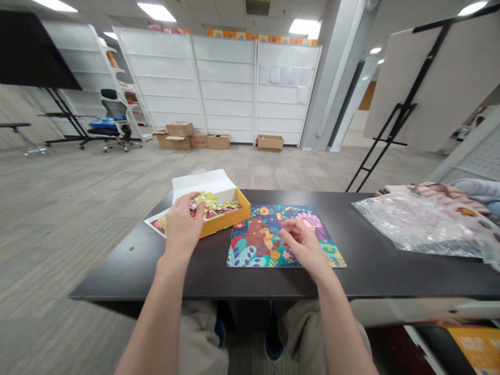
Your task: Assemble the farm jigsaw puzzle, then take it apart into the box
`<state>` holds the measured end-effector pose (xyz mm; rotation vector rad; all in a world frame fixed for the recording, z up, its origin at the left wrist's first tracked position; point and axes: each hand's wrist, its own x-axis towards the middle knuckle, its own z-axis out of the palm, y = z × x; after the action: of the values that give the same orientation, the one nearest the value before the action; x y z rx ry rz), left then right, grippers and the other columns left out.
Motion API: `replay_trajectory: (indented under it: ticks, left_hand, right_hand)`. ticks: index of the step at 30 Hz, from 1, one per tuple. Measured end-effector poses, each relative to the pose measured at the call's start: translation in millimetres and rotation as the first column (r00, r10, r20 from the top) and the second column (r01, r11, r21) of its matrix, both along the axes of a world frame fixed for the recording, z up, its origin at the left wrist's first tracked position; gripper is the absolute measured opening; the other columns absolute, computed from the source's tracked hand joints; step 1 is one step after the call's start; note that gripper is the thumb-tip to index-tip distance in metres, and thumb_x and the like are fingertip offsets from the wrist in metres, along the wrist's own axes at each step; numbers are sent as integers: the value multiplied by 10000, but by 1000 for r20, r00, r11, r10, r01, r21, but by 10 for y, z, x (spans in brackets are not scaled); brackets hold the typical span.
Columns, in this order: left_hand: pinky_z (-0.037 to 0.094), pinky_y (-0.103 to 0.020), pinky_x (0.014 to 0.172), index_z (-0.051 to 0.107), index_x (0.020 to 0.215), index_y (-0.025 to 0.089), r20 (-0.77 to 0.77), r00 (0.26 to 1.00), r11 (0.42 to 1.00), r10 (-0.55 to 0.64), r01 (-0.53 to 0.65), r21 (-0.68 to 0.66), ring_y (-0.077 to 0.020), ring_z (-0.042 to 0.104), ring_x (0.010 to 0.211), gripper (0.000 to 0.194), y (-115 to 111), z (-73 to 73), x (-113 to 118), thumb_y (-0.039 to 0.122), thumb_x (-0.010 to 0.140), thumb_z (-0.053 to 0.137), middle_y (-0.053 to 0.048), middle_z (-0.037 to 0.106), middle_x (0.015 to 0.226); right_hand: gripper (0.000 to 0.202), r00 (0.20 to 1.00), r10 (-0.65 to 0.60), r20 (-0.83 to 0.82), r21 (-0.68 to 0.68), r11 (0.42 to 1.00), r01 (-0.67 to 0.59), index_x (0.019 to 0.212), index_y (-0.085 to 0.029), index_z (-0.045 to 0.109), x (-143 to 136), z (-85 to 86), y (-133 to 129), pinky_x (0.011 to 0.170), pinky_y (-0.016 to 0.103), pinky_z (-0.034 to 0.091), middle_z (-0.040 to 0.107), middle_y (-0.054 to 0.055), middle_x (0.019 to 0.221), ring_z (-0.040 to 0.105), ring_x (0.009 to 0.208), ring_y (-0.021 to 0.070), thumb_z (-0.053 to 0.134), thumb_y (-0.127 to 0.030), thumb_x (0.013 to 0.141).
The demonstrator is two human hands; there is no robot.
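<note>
My left hand [183,224] is at the open yellow box [228,224], its fingers closed on yellow-green jigsaw pieces [206,198]. More loose jigsaw pieces [224,208] lie inside the box, whose white lid [201,180] is folded back. A colourful jigsaw puzzle [250,256] with a brown bear and plants lies flat to the right of the box. Over its right half is my right hand [303,244], fingers loosely curled and apart, with nothing visible in them. Whether its fingertips touch the puzzle I cannot tell. A printed picture sheet [157,225] sticks out beside the box, partly behind my left hand.
Everything stands on a dark table [211,281]. Clear plastic wrapping [414,219] and folded cloth [441,192] take up its right end. Below right is an orange and black package [474,344]. Cardboard boxes [179,136], an office chair [113,120] and white shelving stand farther off.
</note>
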<state>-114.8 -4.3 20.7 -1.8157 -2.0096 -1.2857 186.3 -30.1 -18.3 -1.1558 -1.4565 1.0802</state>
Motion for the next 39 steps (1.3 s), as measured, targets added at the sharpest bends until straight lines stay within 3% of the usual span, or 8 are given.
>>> replay_trajectory:
  ticks: [6, 9, 12, 19, 27, 34, 37, 39]
  left_hand:
    - [437, -449, 1047, 608, 1229, 163, -184, 982, 995, 47, -62, -77, -327, 542, 1252, 392, 66, -144, -71, 371, 907, 526, -163, 576, 1369]
    - [456, -431, 1022, 639, 1167, 185, -230, 971, 993, -62, 37, -109, -310, 587, 1172, 355, -14, -131, 18, 418, 914, 552, -127, 656, 1250]
    - [486, -426, 965, 668, 1090, 206, -306, 930, 955, -201, 116, -273, -308, 637, 1070, 267, -99, -102, 121, 376, 897, 597, -97, 725, 1095]
    - [532, -377, 834, 685, 1035, 229, -376, 917, 927, -131, -21, -374, -285, 682, 1006, 210, -145, -97, 176, 211, 892, 533, -82, 744, 1053]
    - [537, -362, 815, 674, 1026, 245, -376, 909, 936, -182, 43, -349, -272, 684, 1006, 203, -213, -83, 200, 226, 892, 523, -63, 744, 1067]
    - [527, -391, 798, 664, 1031, 237, -382, 918, 939, -107, -33, -341, -304, 671, 1023, 207, -166, -83, 139, 250, 908, 499, -72, 734, 1070]
    - [520, -383, 797, 669, 1040, 233, -389, 919, 942, -55, -81, -325, -303, 674, 998, 215, -124, -103, 112, 260, 901, 507, -90, 732, 1036]
    - [515, -380, 807, 678, 1049, 230, -386, 922, 944, -19, -111, -311, -296, 678, 964, 226, -102, -111, 116, 268, 894, 517, -104, 731, 1001]
  right_hand:
    - [255, 988, 67, 138, -2, 998, -68, 987, -217, 603, -65, 45, -56, 563, 255, 502, 677, 25, 826, 659, 739, 173, 622, -440, 865]
    - [218, 968, 47, 245, 47, 997, -60, 955, -202, 630, -49, 24, -50, 640, 278, 519, 681, 30, 827, 657, 757, 173, 622, -403, 869]
    - [196, 934, 49, 354, 95, 992, -88, 930, -201, 653, -35, 5, -51, 655, 284, 505, 684, 25, 818, 638, 731, 166, 630, -388, 876]
    - [132, 839, 72, 540, 166, 968, -189, 927, -208, 683, -62, -30, -66, 634, 288, 458, 678, 22, 828, 585, 678, 160, 685, -312, 845]
    - [99, 808, 41, 588, 159, 973, -165, 816, -203, 643, -49, -14, -53, 612, 280, 413, 627, 8, 763, 545, 654, 152, 657, -290, 861]
    - [194, 884, 97, 456, 119, 978, -169, 886, -211, 688, -26, 80, -118, 628, 281, 460, 699, 27, 834, 599, 681, 161, 605, -385, 902]
    - [222, 915, -36, 401, 175, 984, -38, 886, -211, 692, 200, 132, -96, 662, 299, 496, 711, 33, 807, 634, 708, 184, 601, -413, 886]
    - [254, 882, -243, 403, 253, 956, 148, 857, -203, 691, 548, 143, -64, 709, 329, 513, 710, 49, 788, 646, 726, 205, 574, -427, 880]
